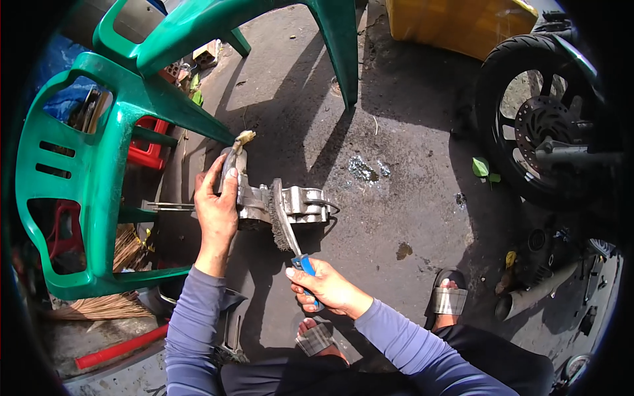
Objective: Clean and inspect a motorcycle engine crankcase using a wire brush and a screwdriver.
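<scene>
A grey metal engine part [305, 203] with bolts and a short black hose sits on the dark ground in front of me. My left hand [218, 210] is closed around its left end, fingers and thumb gripping the casing. A pale, crumpled scrap [244, 138] sticks out at the top of that end. In my right hand [328, 288] is a wire brush [282, 221], held by its blue handle. Its bristle head lies against the middle of the engine part, bristles facing left. The casing's underside is hidden.
Green plastic chairs [99, 191] stand close on the left, with a straw broom [102, 308] and a red bar [122, 345] below. At right are a motorcycle wheel [490, 125] and a metal pipe [536, 290]. A yellow container [456, 25] stands at the back.
</scene>
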Demonstrator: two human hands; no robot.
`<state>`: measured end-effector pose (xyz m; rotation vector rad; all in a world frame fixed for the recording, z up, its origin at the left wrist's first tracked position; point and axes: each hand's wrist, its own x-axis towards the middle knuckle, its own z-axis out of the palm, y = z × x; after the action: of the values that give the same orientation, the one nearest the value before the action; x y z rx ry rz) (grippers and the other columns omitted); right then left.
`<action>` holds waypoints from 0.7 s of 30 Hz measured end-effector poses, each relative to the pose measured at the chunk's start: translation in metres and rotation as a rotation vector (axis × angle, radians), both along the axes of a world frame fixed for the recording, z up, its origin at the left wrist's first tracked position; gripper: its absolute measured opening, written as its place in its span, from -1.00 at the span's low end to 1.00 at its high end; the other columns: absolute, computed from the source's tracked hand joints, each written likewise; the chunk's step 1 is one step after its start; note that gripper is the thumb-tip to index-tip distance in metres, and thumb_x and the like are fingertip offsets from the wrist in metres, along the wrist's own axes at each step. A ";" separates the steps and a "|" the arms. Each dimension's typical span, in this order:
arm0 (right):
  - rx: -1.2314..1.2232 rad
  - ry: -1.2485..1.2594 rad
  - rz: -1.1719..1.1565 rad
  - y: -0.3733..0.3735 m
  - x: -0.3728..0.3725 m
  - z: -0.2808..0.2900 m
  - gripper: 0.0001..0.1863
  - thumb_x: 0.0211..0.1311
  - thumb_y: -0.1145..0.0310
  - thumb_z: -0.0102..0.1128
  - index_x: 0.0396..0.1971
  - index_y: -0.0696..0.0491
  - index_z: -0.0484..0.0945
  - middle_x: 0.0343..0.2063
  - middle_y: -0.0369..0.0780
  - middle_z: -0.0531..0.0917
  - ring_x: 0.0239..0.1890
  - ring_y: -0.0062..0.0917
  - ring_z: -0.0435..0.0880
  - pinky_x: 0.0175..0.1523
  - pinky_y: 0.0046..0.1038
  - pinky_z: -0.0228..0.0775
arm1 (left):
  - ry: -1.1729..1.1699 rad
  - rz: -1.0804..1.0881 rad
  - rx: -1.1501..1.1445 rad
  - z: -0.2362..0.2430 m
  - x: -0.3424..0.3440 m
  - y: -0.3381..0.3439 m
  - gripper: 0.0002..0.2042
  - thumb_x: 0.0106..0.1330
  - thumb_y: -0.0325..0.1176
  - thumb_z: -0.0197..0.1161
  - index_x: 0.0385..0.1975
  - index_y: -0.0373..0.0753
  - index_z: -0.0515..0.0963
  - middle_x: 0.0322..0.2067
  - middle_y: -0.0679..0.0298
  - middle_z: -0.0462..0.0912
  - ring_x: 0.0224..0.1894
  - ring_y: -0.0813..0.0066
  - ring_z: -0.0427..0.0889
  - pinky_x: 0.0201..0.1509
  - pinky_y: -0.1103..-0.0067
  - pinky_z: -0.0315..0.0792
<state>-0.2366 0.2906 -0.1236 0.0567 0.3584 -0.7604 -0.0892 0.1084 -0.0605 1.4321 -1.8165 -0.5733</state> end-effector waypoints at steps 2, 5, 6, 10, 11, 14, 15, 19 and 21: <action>-0.297 0.822 -0.192 0.001 0.001 -0.008 -0.76 0.41 0.18 0.11 -0.19 0.05 0.40 -0.57 -0.34 0.47 -0.62 -0.70 0.44 -0.52 -0.58 0.37 | 0.002 0.014 0.006 -0.002 0.000 -0.004 -0.67 0.34 -0.38 0.24 0.09 -0.26 0.56 -0.17 0.16 0.52 -0.06 0.40 0.55 0.09 0.53 0.39; -0.164 0.618 -0.334 0.001 -0.004 -0.004 -0.66 0.45 0.07 0.01 -0.17 0.08 0.40 -0.56 -0.30 0.51 -0.62 -0.67 0.49 -0.51 -0.58 0.43 | 0.030 0.057 0.056 -0.004 0.001 -0.004 -0.67 0.35 -0.36 0.23 0.08 -0.31 0.55 -0.14 0.14 0.53 -0.03 0.38 0.56 0.13 0.50 0.38; -0.164 0.616 -0.335 -0.002 -0.004 -0.004 -0.66 0.45 0.07 0.01 -0.17 0.08 0.40 -0.56 -0.30 0.51 -0.62 -0.67 0.49 -0.51 -0.58 0.43 | 0.034 0.071 0.074 -0.004 0.002 -0.003 -0.65 0.36 -0.35 0.22 0.09 -0.35 0.53 -0.06 0.14 0.54 0.01 0.41 0.54 0.15 0.53 0.36; -0.129 0.400 -0.093 -0.021 -0.001 -0.006 -0.61 0.46 -0.02 -0.06 -0.31 0.04 0.32 -0.66 -0.32 0.44 -0.69 -0.64 0.47 -0.62 -0.55 0.36 | -0.016 0.071 0.061 -0.005 0.004 0.002 -0.65 0.38 -0.36 0.19 0.11 -0.35 0.51 -0.07 0.18 0.55 -0.01 0.49 0.52 0.13 0.57 0.36; -0.108 0.440 -0.064 -0.031 0.000 -0.005 -0.59 0.47 -0.03 -0.09 -0.36 0.04 0.30 -0.67 -0.31 0.43 -0.72 -0.62 0.45 -0.63 -0.53 0.35 | -0.057 0.056 0.045 -0.004 0.003 0.002 -0.66 0.38 -0.36 0.19 0.11 -0.33 0.52 -0.10 0.21 0.55 -0.04 0.51 0.52 0.10 0.58 0.37; -0.091 0.531 -0.055 -0.057 -0.011 -0.008 -0.55 0.46 -0.07 -0.11 -0.39 0.05 0.28 -0.69 -0.30 0.42 -0.74 -0.62 0.42 -0.68 -0.51 0.33 | 0.010 0.003 0.050 0.003 -0.009 0.006 -0.67 0.33 -0.37 0.26 0.08 -0.24 0.56 -0.21 0.19 0.48 -0.13 0.42 0.53 0.06 0.53 0.40; -0.100 0.582 -0.041 -0.053 -0.008 -0.005 -0.56 0.46 -0.05 -0.11 -0.39 0.05 0.28 -0.69 -0.30 0.41 -0.74 -0.62 0.43 -0.68 -0.51 0.33 | 0.008 0.007 0.048 0.002 -0.009 0.007 -0.67 0.33 -0.37 0.26 0.08 -0.24 0.56 -0.21 0.19 0.48 -0.13 0.42 0.53 0.06 0.53 0.40; -0.084 0.715 -0.046 -0.035 -0.007 0.007 -0.60 0.47 0.00 -0.08 -0.37 0.06 0.28 -0.71 -0.29 0.42 -0.78 -0.64 0.40 -0.69 -0.49 0.35 | -0.088 -0.053 -0.054 0.000 -0.018 0.014 -0.65 0.28 -0.36 0.29 0.08 -0.21 0.57 -0.20 0.18 0.41 -0.11 0.39 0.49 0.04 0.51 0.39; -0.103 0.788 -0.056 -0.030 -0.004 0.011 -0.62 0.47 0.02 -0.08 -0.34 0.07 0.30 -0.70 -0.30 0.43 -0.77 -0.64 0.42 -0.68 -0.49 0.35 | -0.067 -0.055 -0.028 0.006 -0.025 0.015 -0.64 0.28 -0.35 0.29 0.09 -0.19 0.57 -0.20 0.15 0.42 -0.11 0.35 0.49 0.05 0.48 0.39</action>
<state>-0.2405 0.2603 -0.1129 -0.3418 1.0669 -0.8348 -0.1145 0.1237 -0.0542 1.4011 -1.9137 -0.5309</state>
